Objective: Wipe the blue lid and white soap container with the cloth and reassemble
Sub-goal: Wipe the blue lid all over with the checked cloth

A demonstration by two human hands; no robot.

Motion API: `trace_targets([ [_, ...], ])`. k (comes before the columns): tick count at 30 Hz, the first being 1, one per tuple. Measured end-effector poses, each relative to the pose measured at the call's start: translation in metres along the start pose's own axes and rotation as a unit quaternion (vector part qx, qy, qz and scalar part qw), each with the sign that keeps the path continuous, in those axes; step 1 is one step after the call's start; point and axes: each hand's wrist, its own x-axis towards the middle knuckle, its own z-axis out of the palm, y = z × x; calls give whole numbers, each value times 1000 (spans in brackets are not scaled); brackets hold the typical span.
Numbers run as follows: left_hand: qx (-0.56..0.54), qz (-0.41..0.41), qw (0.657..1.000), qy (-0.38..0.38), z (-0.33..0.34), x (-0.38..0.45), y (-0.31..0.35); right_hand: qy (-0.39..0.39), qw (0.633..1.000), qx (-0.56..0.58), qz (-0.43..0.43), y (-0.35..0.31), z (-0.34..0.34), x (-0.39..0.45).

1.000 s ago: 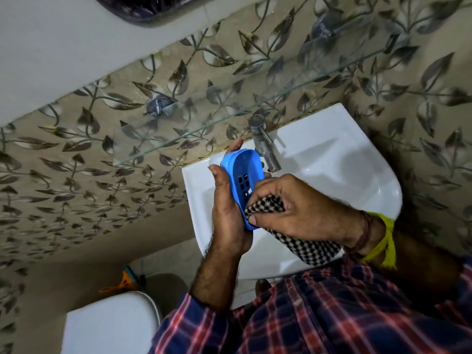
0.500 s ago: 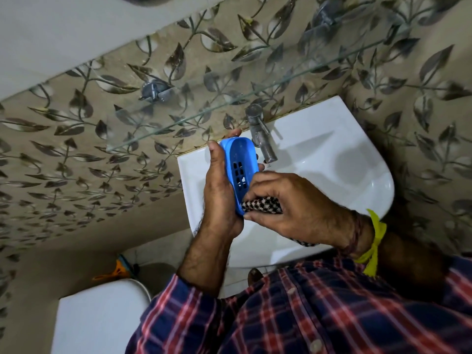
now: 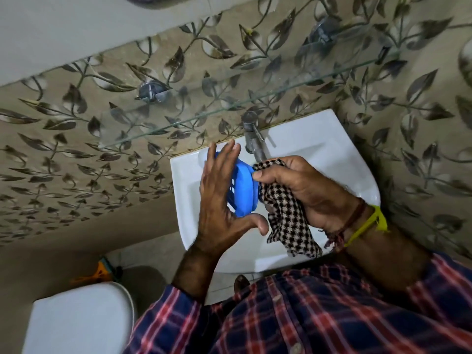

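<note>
Over the white sink point(image 3: 319, 149), the blue lid point(image 3: 244, 185) stands on edge, its slotted inside facing left. My left hand point(image 3: 219, 198) lies flat against that side with fingers straight and the thumb hooked under the lid's lower end. My right hand point(image 3: 304, 185) grips the black-and-white checked cloth point(image 3: 288, 223) and presses it against the lid's right rim near the top. The loose end of the cloth hangs down over the basin. I cannot make out the white soap container.
A metal tap point(image 3: 254, 143) rises just behind the lid and my right hand. A glass shelf point(image 3: 204, 116) on two metal brackets juts from the leaf-patterned wall above the sink. A white toilet lid point(image 3: 79, 320) sits at lower left, with an orange object point(image 3: 99, 273) on the floor behind it.
My left hand has opened from a wrap around the lid to a flat hold with straight fingers. My right hand slid the cloth up from the lid's lower end to its upper rim.
</note>
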Motion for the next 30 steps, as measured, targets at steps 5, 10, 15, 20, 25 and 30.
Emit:
trace_targets([
  [5, 41, 23, 998, 39, -1, 3, 1, -9, 998, 66, 19, 0, 4, 1],
  [10, -26, -56, 997, 49, 2, 4, 15, -48, 995, 88, -17, 11, 6, -7],
  [15, -168, -148, 974, 42, 4, 5, 26, -36, 995, 76, -48, 10, 7, -1],
  [20, -220, -183, 955, 84, -1, 13, 26, -56, 993, 70, -74, 16, 13, -2],
  [25, -253, -222, 938, 87, 5, 10, 24, -25, 994, 28, -99, 19, 12, 0],
  [30, -249, -243, 935, 75, 9, 6, 24, -23, 984, -93, -149, 13, 10, -3],
])
